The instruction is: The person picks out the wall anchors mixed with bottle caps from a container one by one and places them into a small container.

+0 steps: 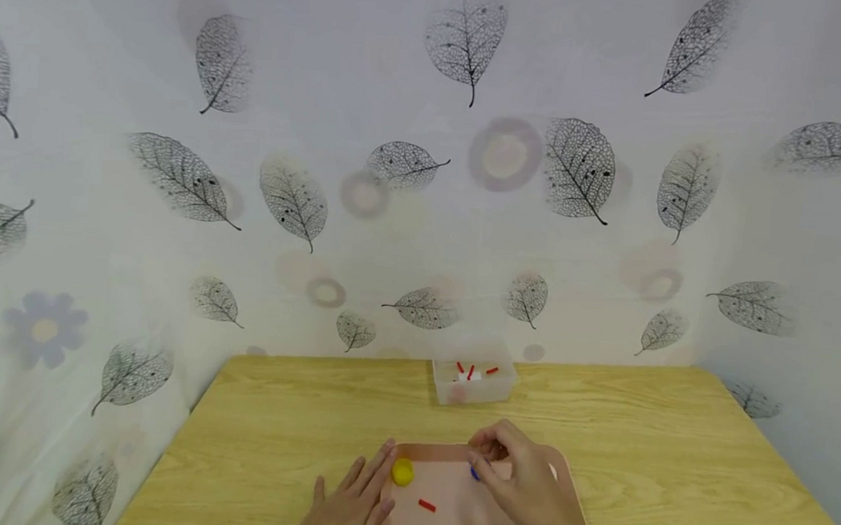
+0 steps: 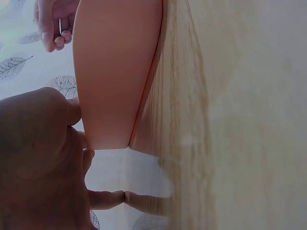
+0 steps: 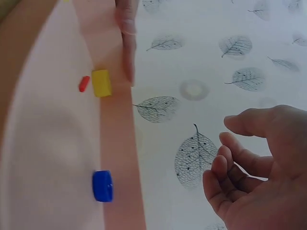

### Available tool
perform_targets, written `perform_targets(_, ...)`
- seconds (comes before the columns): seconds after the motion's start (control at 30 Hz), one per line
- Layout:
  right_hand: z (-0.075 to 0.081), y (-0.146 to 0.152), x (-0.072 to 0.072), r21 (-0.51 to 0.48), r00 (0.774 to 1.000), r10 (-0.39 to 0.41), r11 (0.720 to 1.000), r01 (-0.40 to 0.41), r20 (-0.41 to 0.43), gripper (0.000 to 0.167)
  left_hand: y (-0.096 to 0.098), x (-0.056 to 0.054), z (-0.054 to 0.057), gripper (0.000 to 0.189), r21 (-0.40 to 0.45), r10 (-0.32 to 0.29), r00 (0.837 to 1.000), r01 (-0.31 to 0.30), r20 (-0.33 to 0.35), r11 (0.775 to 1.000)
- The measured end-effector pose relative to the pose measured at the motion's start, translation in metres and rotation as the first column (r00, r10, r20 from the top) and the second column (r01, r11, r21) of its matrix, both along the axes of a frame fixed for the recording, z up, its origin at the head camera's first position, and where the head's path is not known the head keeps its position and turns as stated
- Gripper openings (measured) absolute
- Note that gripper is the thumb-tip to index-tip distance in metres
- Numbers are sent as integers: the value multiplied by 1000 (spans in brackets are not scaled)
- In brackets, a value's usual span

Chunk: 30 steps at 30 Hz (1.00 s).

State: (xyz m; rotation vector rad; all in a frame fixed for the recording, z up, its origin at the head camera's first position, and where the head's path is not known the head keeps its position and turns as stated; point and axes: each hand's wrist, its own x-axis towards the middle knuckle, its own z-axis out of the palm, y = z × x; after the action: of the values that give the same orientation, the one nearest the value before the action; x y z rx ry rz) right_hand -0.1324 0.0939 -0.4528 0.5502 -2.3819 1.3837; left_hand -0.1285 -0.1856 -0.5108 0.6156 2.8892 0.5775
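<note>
My left hand [image 1: 348, 505] rests against the left edge of a pink tray [image 1: 438, 453], its fingers extended. In the left wrist view, fingers touch the tray's outer wall [image 2: 115, 72]. My right hand [image 1: 526, 486] hovers over the tray's far right part. Its fingers are loosely bent with nothing between them in the right wrist view. A blue round cap [image 3: 102, 186] stands inside by the far wall, partly hidden by this hand in the head view. A yellow round cap [image 1: 403, 472] sits in the far left corner. Nearer lies a short red stick [image 1: 427, 505].
A translucent box [image 1: 474, 391] holding several small red pieces stands at the back of the wooden table [image 1: 295, 415], beyond the tray. Leaf-patterned sheeting [image 1: 422, 238] surrounds the table's back and sides.
</note>
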Motion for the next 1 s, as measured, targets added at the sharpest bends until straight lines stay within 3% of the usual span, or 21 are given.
perform_targets(0.07, -6, -3, -1, -52, 997, 74, 996, -74, 2, 14, 0, 0, 0, 63, 2, -4, 1000, 4, -3, 1000)
perform_targets(0.2, -18, -9, -3, -52, 991, 133, 990, -134, -28, 12, -1, 0, 1, 63, 1, -11, 1000, 11, -2, 1000)
perform_targets(0.33, -26, -14, -3, -69, 985, 173, 983, -172, 8, 8, -1, 0, 1, 63, 3, -9, 1000, 9, 14, 1000)
perform_targets(0.6, -39, -19, -2, -56, 973, 205, 978, -200, 106, 8, 1, 1, 2, 63, -11, -2, 1000, 2, 11, 1000)
perform_targets(1.0, -55, -23, -7, 10, 964, 247, 969, -249, 97, 8, 1, 1, 3, 63, -10, -11, 1000, 11, -4, 1000)
